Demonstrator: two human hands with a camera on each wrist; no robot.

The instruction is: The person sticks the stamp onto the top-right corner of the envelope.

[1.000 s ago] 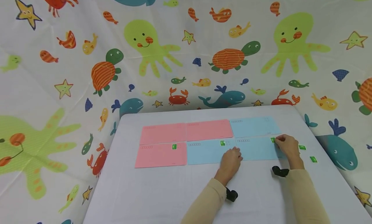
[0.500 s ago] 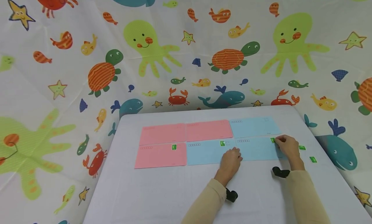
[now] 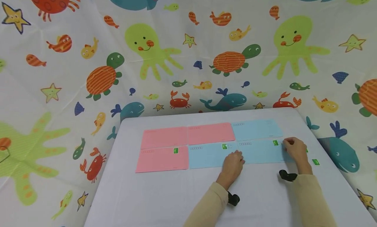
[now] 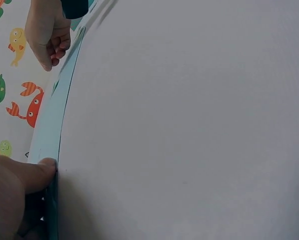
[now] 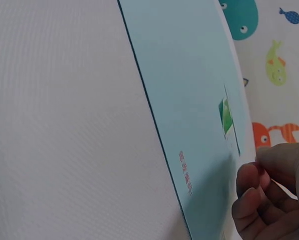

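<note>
My left hand [image 3: 232,165] rests on the front row of envelopes, its fingertips where two blue ones meet. In the left wrist view its thumb [image 4: 45,167] presses at the front edge of a blue envelope [image 4: 45,137]. My right hand [image 3: 296,151] is just right of a green postage stamp [image 3: 275,143] lying on the top right corner of the right blue envelope [image 3: 259,153]. Its fingers are loosely curled, thumb near index fingertip, with nothing seen between them. The right wrist view shows the same stamp [image 5: 225,118], apart from the fingertips.
The middle blue envelope [image 3: 203,158] and the front pink envelope [image 3: 162,161] also bear stamps. Behind lie two pink envelopes and a blue envelope [image 3: 256,130] without stamps. A loose stamp [image 3: 315,162] lies on the white table [image 3: 165,197]; another peeks from behind the right wrist.
My right hand has let go of the stamp on the right blue envelope and drawn a little to the right. My left hand stays in place.
</note>
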